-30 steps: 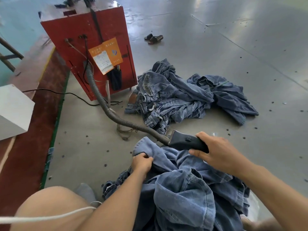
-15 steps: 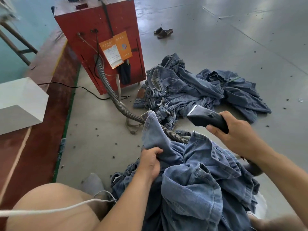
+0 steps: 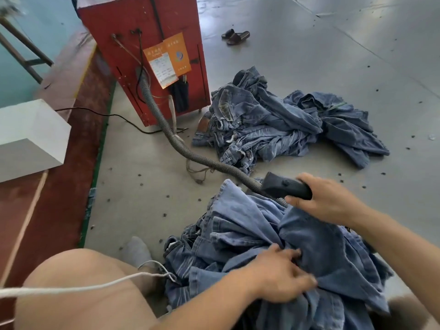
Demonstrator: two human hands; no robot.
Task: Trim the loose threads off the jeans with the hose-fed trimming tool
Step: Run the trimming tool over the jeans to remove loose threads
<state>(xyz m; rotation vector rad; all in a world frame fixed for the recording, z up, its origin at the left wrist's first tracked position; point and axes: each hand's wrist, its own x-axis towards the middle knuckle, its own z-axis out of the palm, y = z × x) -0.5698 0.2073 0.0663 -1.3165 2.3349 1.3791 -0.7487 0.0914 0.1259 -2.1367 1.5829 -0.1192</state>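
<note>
The right hand (image 3: pixel 328 198) is curled round the rear of the black trimming tool (image 3: pixel 287 185), thumb on top, forearm reaching in from the lower right. The tool lies nearly level, its broad head pointing toward the red cabinet (image 3: pixel 147 53) and hovering just above a raised fold of the jeans (image 3: pixel 273 236). The ribbed grey hose (image 3: pixel 190 153) runs from the tool's underside across the floor and up to the cabinet's front face.

The left hand (image 3: pixel 283 275) lies on the denim nearer the person than the tool, fingers bent into the cloth and gathering a fold (the fingertips are blurred, so exactly how much they pinch I can't make out).

The jeans are a crumpled blue heap on the floor in front of the person, well this side of the cabinet, seams and a hem edge showing. A second pile of jeans (image 3: pixel 285 125) lies just right of the cabinet's foot.
</note>
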